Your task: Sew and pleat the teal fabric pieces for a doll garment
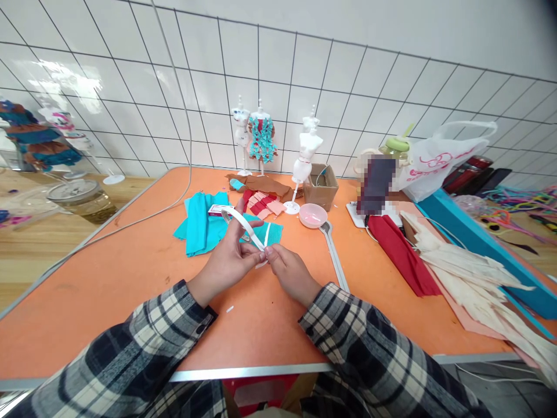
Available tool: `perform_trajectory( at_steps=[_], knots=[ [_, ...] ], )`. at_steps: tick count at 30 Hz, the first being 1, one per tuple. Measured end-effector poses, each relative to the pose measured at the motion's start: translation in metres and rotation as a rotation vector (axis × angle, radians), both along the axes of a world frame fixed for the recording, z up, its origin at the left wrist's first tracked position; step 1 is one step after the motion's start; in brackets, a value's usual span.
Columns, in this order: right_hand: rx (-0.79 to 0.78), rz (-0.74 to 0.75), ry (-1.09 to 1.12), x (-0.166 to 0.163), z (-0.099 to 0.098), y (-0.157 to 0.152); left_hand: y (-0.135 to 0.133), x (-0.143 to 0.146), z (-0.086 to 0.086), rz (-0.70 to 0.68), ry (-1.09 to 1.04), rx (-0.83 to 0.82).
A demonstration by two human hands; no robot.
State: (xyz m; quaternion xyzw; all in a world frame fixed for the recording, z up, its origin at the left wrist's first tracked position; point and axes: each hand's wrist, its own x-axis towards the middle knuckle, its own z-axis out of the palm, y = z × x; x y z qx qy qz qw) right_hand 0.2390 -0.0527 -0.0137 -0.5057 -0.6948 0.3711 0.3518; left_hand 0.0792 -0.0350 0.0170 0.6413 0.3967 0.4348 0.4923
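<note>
My left hand [224, 258], half-spread, and right hand [289, 270], pinched, hold white strip [249, 229]; beyond, rightward: pink bowl [312, 223], box [319, 198] containing cord [321, 172].

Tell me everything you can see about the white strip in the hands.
The strip is narrow, plain white and pliable-looking, like tape or ribbon; the exact material is unclear. Held above the orange table, it curves from the raised fingers of the left hand down to the fingertips of the right hand, where the two hands meet. A thin white length also shows just beyond there.
</note>
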Motion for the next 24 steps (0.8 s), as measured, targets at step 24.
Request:
perform_trajectory(
  at_steps=[24],
  knots=[
    [-0.069, -0.024, 0.131, -0.0032, -0.0026, -0.0061, 0.0013, -0.0006, 0.0017, -0.016, -0.014, -0.002]
  ],
)
